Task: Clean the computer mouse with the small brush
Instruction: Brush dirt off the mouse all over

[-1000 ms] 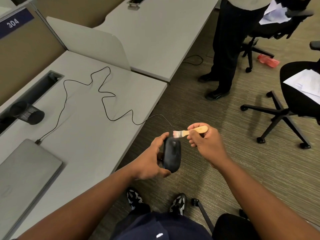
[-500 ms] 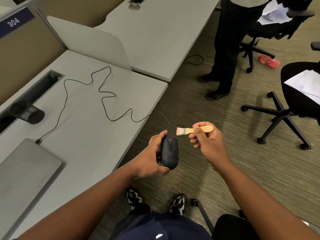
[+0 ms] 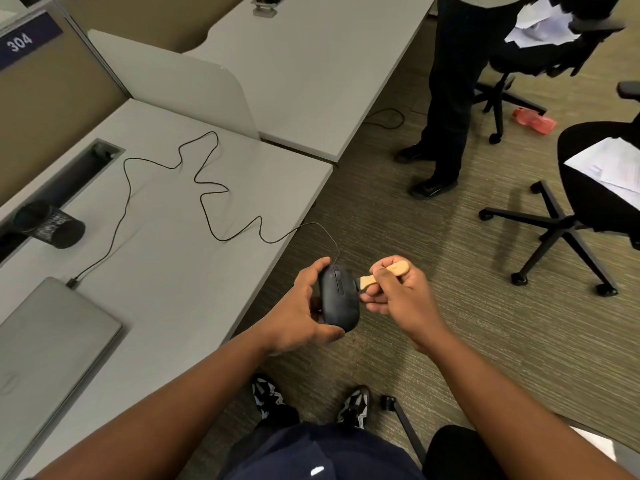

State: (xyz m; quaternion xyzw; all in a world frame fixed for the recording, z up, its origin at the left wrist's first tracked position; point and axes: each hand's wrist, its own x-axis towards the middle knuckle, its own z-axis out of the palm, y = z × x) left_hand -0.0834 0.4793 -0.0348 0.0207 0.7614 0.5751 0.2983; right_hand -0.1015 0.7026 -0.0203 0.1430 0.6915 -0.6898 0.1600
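My left hand [image 3: 299,308] grips a black wired computer mouse [image 3: 338,299] over the carpet, just off the desk's edge, its top facing up. A thin black cable [image 3: 207,216] runs from the mouse's front across the desk. My right hand [image 3: 398,296] pinches the small wooden-handled brush [image 3: 384,274] and holds it level. The bristle end sits against the mouse's right side, and the bristles themselves are hidden behind the mouse.
A closed grey laptop [image 3: 48,344] lies on the grey desk [image 3: 166,271] at the left, with a black mesh cup [image 3: 52,225] on its side behind it. A person's legs [image 3: 450,98] and two office chairs [image 3: 571,216] stand on the carpet to the right.
The brush has come down from above the mouse's front and now lies against its right side, bristles out of sight. My left hand still holds the mouse, tilted a little differently.
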